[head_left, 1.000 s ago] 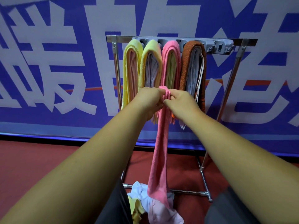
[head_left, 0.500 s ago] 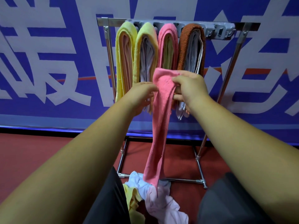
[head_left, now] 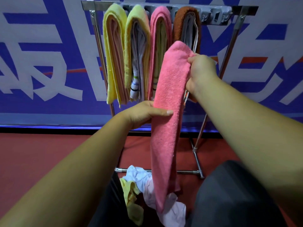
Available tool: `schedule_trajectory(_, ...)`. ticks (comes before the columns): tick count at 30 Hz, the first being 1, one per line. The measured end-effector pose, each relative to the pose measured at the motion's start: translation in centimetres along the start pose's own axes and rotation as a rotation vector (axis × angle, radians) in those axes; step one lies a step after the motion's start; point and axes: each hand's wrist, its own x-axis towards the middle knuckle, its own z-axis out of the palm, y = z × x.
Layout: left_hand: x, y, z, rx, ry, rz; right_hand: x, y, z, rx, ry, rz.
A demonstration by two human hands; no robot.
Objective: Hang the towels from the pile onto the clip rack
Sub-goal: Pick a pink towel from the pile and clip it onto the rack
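A long pink towel [head_left: 168,122] hangs folded in front of the clip rack [head_left: 218,13]. My right hand [head_left: 200,72] grips its folded top end, just below the brown towel [head_left: 179,25]. Lower down, my left hand [head_left: 144,113] holds the towel's left edge, thumb across its front. The rack's grey clip bar carries several hung towels: a yellow one [head_left: 111,51], a yellow-green one [head_left: 137,38], a pink one [head_left: 159,38] and the brown one. Clips at the bar's right end are free. The pile [head_left: 141,181] of white, yellow and pale pink towels lies on the floor between my knees.
The rack's metal legs [head_left: 196,145] and bottom crossbar [head_left: 188,172] stand on a red floor [head_left: 41,158]. A blue banner with large white characters [head_left: 49,63] covers the wall behind. My dark-trousered knees [head_left: 229,194] frame the pile.
My right hand has lifted the pink towel's top end up and right toward the rack. My left hand has slid down the towel to its middle. The towel now hangs straighter.
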Motion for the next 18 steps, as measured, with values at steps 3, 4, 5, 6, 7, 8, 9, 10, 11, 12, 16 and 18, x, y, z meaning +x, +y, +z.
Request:
schedule_trajectory(3, 0.3, -1.2, 1.0, 0.014, 0.009, 0.018, 1.0, 0.2, -0.7, -0.021, 0.067, -0.007)
schedule_trajectory(4, 0.4, -1.5, 1.2, 0.006, 0.006, 0.025, 1.2, 0.2, -0.9, -0.031, 0.087, -0.011)
schedule_trajectory(5, 0.5, -1.7, 1.3, -0.006, 0.002, 0.032, 1.5, 0.3, -1.2, -0.030, 0.100, -0.018)
schedule_trajectory(6, 0.5, -1.9, 1.5, -0.026, 0.001, 0.034, 1.9, 0.5, -1.5, -0.050, 0.131, -0.022)
schedule_trajectory(7, 0.6, -2.1, 1.5, -0.046, 0.001, 0.039, 2.2, 0.7, -1.7, -0.037, 0.132, -0.016)
schedule_trajectory(8, 0.7, -2.2, 1.6, -0.070, -0.002, 0.045, 2.3, 0.8, -1.9, -0.031, 0.135, 0.011)
schedule_trajectory(9, 0.7, -2.2, 1.6, -0.097, 0.001, 0.052, 2.7, 1.1, -2.2, -0.027, 0.135, 0.042)
schedule_trajectory(10, 0.6, -2.0, 1.8, -0.125, 0.015, 0.057, 3.0, 1.6, -2.6, -0.068, 0.133, 0.066)
schedule_trajectory(11, 0.5, -1.9, 1.9, -0.151, 0.036, 0.062, 3.3, 2.2, -3.1, -0.110, 0.111, 0.079)
schedule_trajectory(12, 0.5, -1.7, 2.0, -0.179, 0.056, 0.069, 3.2, 2.9, -3.6, -0.191, 0.069, 0.096)
schedule_trajectory(16, 1.0, -1.0, 2.1, -0.311, 0.143, 0.110, 0.9, 6.8, -5.9, -0.547, -0.167, 0.296)
schedule_trajectory(18, 1.6, -0.9, 2.1, -0.316, 0.185, 0.111, -0.9, 8.3, -7.0, -0.654, -0.227, 0.412)
